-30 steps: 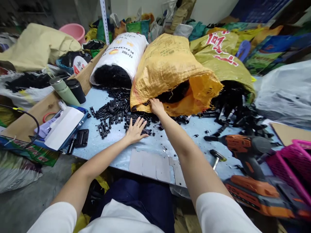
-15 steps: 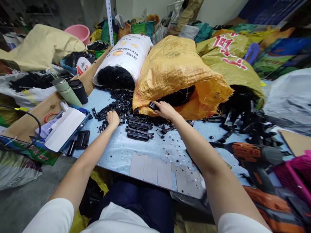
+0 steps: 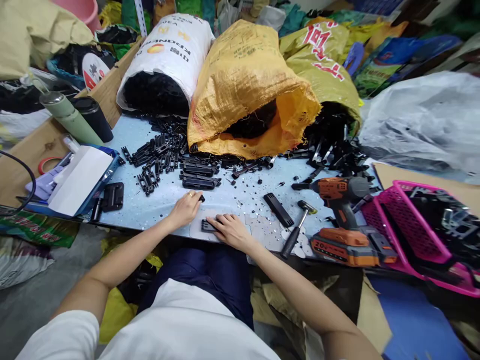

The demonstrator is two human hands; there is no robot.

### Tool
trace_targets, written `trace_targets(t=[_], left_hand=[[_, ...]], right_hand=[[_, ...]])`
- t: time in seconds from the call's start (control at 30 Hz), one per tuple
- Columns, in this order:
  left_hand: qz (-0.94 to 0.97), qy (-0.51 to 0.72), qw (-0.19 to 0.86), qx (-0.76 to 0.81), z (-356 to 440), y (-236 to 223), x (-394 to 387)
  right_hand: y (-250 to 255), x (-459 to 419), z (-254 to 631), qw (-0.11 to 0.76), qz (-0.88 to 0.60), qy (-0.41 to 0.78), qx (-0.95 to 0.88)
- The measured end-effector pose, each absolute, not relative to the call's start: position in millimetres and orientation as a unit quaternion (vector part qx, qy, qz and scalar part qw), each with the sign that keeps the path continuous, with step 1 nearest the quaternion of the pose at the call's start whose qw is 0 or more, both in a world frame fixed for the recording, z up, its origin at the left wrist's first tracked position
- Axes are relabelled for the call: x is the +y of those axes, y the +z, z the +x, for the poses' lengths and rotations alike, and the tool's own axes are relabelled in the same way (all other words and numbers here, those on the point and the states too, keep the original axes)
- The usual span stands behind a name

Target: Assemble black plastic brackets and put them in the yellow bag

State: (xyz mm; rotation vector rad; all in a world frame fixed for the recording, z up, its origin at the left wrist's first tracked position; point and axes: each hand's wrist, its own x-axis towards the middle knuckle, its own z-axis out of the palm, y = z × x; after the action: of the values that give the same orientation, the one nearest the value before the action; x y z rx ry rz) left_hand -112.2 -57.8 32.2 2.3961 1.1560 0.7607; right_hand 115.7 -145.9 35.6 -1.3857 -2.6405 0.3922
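My left hand [image 3: 185,208] is closed around a small black plastic part [image 3: 202,198], of which just the end shows past my fingertips. Close to the table's front edge, my right hand [image 3: 234,231] grips a black slotted plastic piece [image 3: 207,226] lying on the grey patch of the tabletop. Beyond the hands sits a short stack of long black plastic pieces [image 3: 200,181]. To its left spreads a heap of small black clips [image 3: 159,150]. Another black slotted piece [image 3: 278,209] lies to the right, beside a hammer [image 3: 294,235].
An orange cordless drill [image 3: 339,220] stands at right, next to a pink basket [image 3: 416,225] of parts. A yellow sack [image 3: 240,75] and a white sack [image 3: 172,45] open toward me. At left are a green bottle [image 3: 71,117] and a blue tray [image 3: 107,172]. Small bits litter the table.
Both hands have come back toward the front edge, the left from the clip heap, the right from the yellow sack's mouth with a black slotted piece. The view has tilted downward.
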Motion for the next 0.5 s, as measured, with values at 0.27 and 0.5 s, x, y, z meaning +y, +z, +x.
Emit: trace_targets(t=[0.27,0.5], left_hand=[[0.704,0.341,0.474,0.405,-83,34,-110],[0.745,0.398,0.362,0.394,-76,51,-117]], right_hand=[[24,-146,93,0.420,-0.514,0.539,-0.519],[34,-152,116,0.375,-0.491,0.454,-0.642]])
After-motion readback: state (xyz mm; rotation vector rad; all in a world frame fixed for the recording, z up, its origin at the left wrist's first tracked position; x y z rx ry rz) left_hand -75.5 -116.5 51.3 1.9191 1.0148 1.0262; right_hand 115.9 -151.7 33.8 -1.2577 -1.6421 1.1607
